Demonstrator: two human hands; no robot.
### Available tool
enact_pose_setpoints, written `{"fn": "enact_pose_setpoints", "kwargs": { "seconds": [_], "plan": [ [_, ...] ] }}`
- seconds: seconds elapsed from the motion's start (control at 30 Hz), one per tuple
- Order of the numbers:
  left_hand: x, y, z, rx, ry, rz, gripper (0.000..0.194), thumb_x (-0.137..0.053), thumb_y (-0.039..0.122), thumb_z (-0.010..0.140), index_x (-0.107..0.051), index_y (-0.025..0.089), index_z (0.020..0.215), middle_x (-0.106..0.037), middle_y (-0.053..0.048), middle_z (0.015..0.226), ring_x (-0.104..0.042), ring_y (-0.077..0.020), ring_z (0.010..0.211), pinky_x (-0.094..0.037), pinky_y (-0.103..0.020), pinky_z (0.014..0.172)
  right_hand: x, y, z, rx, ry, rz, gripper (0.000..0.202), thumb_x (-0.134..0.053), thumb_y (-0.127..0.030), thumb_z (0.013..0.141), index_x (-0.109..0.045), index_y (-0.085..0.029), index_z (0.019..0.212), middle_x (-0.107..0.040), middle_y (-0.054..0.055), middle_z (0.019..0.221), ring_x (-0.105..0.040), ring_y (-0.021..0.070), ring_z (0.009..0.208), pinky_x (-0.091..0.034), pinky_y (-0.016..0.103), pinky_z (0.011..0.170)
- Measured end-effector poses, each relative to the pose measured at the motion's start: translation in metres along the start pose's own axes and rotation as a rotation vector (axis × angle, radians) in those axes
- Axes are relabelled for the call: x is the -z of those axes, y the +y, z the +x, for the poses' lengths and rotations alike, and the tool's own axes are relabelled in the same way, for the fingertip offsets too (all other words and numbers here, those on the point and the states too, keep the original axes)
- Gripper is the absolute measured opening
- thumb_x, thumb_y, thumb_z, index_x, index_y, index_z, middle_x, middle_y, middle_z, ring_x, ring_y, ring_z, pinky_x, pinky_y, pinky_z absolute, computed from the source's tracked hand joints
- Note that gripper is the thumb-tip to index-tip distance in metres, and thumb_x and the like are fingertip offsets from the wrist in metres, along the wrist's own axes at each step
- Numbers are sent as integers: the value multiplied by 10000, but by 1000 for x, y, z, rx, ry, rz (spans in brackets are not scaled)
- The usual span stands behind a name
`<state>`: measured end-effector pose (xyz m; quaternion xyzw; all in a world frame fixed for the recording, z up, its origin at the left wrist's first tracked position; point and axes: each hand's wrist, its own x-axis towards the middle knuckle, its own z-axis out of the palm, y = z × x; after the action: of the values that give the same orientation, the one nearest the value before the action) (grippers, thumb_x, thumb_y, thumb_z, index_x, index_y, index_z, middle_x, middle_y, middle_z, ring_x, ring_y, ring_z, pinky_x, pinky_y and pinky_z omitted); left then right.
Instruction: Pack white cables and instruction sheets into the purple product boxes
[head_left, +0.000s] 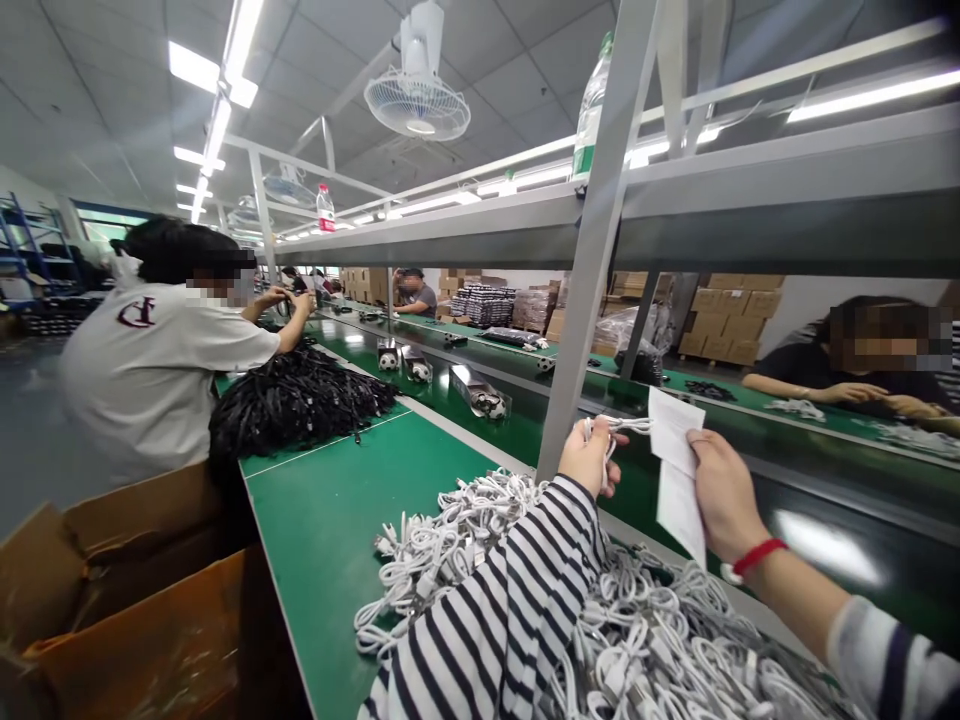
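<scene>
My left hand (590, 457) is closed round a bundled white cable (636, 425), whose looped end sticks out to the right. In my right hand (721, 490) is a creased white paper sheet (679, 480), pinched at its right edge. The cable's end meets or passes behind the sheet's upper left edge; which one I cannot tell. Both hands are raised over the near edge of the conveyor. Below my forearms lies a large heap of bundled white cables (637, 640), spread over the green table (337, 540). A red band circles my right wrist.
A grey upright post (600, 240) rises just beside my left hand. Clear packages with black-and-white balls (480, 395) lie on the green conveyor (517, 430). A co-worker (165, 370) sits left by a black cable pile (300, 400); another person (862, 360) works opposite. An open cardboard box (135, 520) stands lower left.
</scene>
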<state>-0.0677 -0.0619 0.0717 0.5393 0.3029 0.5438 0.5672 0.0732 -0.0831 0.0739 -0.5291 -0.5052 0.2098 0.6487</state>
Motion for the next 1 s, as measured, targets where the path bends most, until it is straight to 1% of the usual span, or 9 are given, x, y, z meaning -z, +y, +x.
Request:
{"fn": "enact_pose_setpoints", "kwargs": {
  "seconds": [0.07,0.1,0.17,0.27,0.47,0.6,0.77,0.9,1.0],
  "plan": [
    [2,-2,1,32,20,55,499,-364,658,819,-440,175,915,-506,21,658,-358,-43,341,-274,-152,295,-6,11,-7,-3,95,-38,263,-451,-471,775,-503,-216,810,-569,4,799,-514,186,751,-404,298,682],
    [2,-5,1,54,-6,106,516,-367,670,812,-448,173,927,-457,44,563,-335,-52,321,-260,-152,291,-6,16,-11,-7,87,-63,276,-454,-478,781,-511,-214,834,-569,8,821,-513,191,776,-401,302,699],
    [1,-9,-2,72,-125,197,541,-402,686,789,-465,172,947,-366,74,452,-315,-68,302,-249,-158,290,-4,24,-19,28,-21,-104,293,-451,-483,796,-515,-211,885,-567,15,833,-509,197,780,-397,305,688],
    [-1,-12,-6,1,-226,264,524,-499,671,748,-499,170,903,-383,65,469,-333,-63,321,-263,-162,310,2,28,-25,82,-95,-106,298,-467,-477,802,-525,-207,915,-569,30,838,-510,204,774,-397,299,654],
    [4,-9,-2,-47,32,231,481,-489,639,781,-506,170,884,-347,70,442,-347,-76,330,-272,-176,332,-2,24,-29,65,-155,22,294,-510,-491,789,-577,-209,837,-582,13,725,-504,169,652,-398,259,550],
    [6,-9,-1,-103,24,265,482,-516,644,757,-523,173,862,-401,56,505,-363,-71,344,-279,-183,336,-7,27,-30,43,-187,114,325,-558,-509,759,-605,-208,873,-595,4,699,-494,152,588,-381,245,493],
    [8,-12,0,-144,59,362,442,-469,623,795,-518,191,868,-458,50,588,-371,-55,358,-291,-174,358,-9,33,-28,25,-165,72,384,-538,-557,761,-604,-195,868,-587,-3,638,-466,135,523,-356,236,450],
    [9,-9,0,-134,69,436,408,-461,600,810,-514,196,831,-458,50,590,-383,-60,368,-294,-172,362,-9,35,-22,-19,-62,140,406,-533,-587,750,-590,-192,823,-603,-11,667,-508,136,582,-403,232,511],
    [7,-2,-3,-94,68,460,418,-431,598,825,-510,189,790,-468,41,593,-388,-65,377,-299,-175,363,-5,33,-16,-126,52,192,460,-528,-622,726,-601,-169,761,-626,6,664,-547,153,605,-426,244,526]
  ]
}}
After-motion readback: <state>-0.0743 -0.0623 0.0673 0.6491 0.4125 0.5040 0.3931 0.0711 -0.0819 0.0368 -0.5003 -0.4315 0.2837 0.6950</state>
